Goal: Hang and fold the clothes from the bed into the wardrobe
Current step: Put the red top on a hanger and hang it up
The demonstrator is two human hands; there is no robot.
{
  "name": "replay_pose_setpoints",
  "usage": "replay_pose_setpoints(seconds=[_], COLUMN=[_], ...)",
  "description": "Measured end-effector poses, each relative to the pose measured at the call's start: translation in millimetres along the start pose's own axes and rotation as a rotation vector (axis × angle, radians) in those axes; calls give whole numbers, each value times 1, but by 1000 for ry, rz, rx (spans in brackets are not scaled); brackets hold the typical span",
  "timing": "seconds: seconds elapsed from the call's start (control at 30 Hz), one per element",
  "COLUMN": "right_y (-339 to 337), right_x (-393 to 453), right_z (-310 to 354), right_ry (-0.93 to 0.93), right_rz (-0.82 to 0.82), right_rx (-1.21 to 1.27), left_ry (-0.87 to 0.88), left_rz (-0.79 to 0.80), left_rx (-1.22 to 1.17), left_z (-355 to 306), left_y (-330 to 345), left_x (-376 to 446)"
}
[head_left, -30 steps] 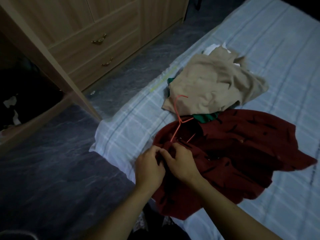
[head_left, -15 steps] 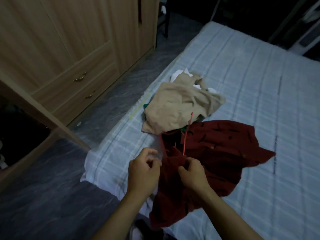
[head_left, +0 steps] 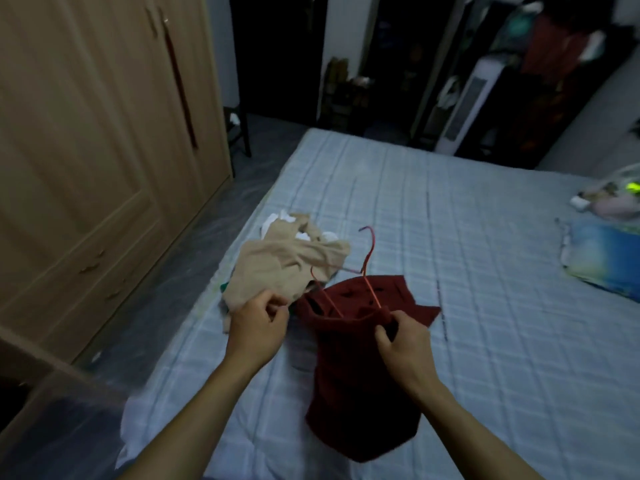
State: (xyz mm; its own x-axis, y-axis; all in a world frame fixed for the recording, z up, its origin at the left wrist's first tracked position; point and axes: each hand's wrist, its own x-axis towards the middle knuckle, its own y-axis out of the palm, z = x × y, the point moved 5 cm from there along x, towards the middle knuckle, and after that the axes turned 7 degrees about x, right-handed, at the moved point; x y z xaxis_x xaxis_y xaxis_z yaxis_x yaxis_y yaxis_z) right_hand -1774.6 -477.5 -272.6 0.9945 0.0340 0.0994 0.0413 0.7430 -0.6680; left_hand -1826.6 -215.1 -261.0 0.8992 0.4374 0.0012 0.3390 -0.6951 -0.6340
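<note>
I see the red shirt (head_left: 360, 368) lifted off the bed (head_left: 485, 271), hanging down from its top edge near the bed's front edge. My right hand (head_left: 403, 344) pinches that top edge, fingers curled round the cloth. A red hanger (head_left: 367, 271) sticks up out of the shirt's opening, its hook pointing away from me, its wire arms running down inside the cloth. My left hand (head_left: 258, 323) sits just left of the shirt with its fingers curled; it appears to pinch something thin at the shirt's left edge, but I cannot tell whether that is cloth or the hanger's end. A beige garment (head_left: 287, 268) lies crumpled on the bed just beyond my left hand, with a bit of white cloth (head_left: 282, 218) showing at its far side. The wardrobe (head_left: 97, 150) stands left of the bed, across a strip of floor, its doors closed. At the bed's right side lies a blue pillow (head_left: 602, 254).
</note>
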Motion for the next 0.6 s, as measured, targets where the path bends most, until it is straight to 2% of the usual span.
replay_pose_setpoints(seconds=[0.17, 0.4, 0.6], right_y=[-82, -183, -269], right_x=[-20, -58, -80], right_z=[27, 59, 75], right_ry=[-211, -328, -385], right_rz=[-210, -403, -574], right_rx=[-60, -108, -162], left_ry=[189, 448, 512], left_rz=[3, 11, 217], left_rx=[25, 22, 92], left_z=[-49, -104, -127], left_y=[-4, -3, 21], left_x=[10, 3, -1])
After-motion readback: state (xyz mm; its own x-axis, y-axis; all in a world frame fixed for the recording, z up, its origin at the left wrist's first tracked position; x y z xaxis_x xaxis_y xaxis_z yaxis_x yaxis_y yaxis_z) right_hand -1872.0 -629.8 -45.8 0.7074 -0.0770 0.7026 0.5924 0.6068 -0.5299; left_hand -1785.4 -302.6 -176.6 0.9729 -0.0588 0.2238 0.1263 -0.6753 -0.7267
